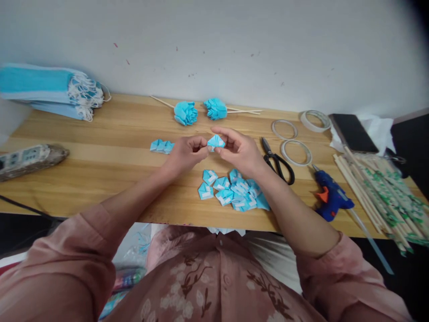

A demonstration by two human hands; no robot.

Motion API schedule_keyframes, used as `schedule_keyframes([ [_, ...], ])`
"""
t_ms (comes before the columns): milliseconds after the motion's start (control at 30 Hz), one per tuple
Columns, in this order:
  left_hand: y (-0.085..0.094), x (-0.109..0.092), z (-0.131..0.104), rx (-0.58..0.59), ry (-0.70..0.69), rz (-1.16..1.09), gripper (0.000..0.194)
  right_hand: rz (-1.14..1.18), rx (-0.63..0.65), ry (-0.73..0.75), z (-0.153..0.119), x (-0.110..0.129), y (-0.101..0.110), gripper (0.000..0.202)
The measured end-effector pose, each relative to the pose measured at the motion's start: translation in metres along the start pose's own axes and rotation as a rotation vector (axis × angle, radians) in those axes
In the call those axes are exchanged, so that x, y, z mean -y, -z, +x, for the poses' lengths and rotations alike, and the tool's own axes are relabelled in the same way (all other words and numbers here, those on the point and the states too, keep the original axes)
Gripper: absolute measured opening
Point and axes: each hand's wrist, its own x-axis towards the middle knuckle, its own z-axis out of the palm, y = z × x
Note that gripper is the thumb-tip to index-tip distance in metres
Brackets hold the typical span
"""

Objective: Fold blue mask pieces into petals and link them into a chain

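Between my two hands, above the middle of the table, is a small folded blue piece (216, 141) with white patches. My left hand (189, 153) pinches its lower left edge. On its right side, my right hand (238, 150) grips it between thumb and fingers. A pile of similar folded blue pieces (239, 190) lies on the wood nearer my body, partly behind my right forearm. A short row of joined blue folds (161, 146) rests just left of my left hand. Two blue fabric-like flowers (185, 113) on thin sticks lie behind my hands.
Black-handled scissors (277, 161), tape rolls (296, 152), a blue glue gun (331, 194), a phone (353, 133) and wrapped sticks (385, 197) lie on the right. Stacked blue masks (40, 85) and a power strip (30, 159) are at the left. A wall (214, 49) stands behind the table (110, 147).
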Motion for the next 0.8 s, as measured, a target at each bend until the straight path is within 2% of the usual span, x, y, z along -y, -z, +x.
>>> schedule_keyframes([
  [167,-0.0004,0.0022,0.0004,0.006,-0.026,0.022,0.025,-0.047,-0.010,-0.003,-0.0002,-0.0011,-0.0006,0.048],
  [333,0.0024,0.0008,0.0006,0.008,-0.018,0.031,0.026,0.004,-0.001,-0.007,0.0001,-0.0023,0.0006,0.048],
  [633,0.0034,0.0005,0.0010,0.005,-0.025,0.015,0.025,-0.044,-0.061,-0.012,0.0000,0.0003,0.0040,0.050],
  [800,0.0039,0.0018,0.0017,0.005,-0.043,0.024,0.026,-0.015,-0.012,-0.035,0.0005,0.0005,0.0076,0.054],
])
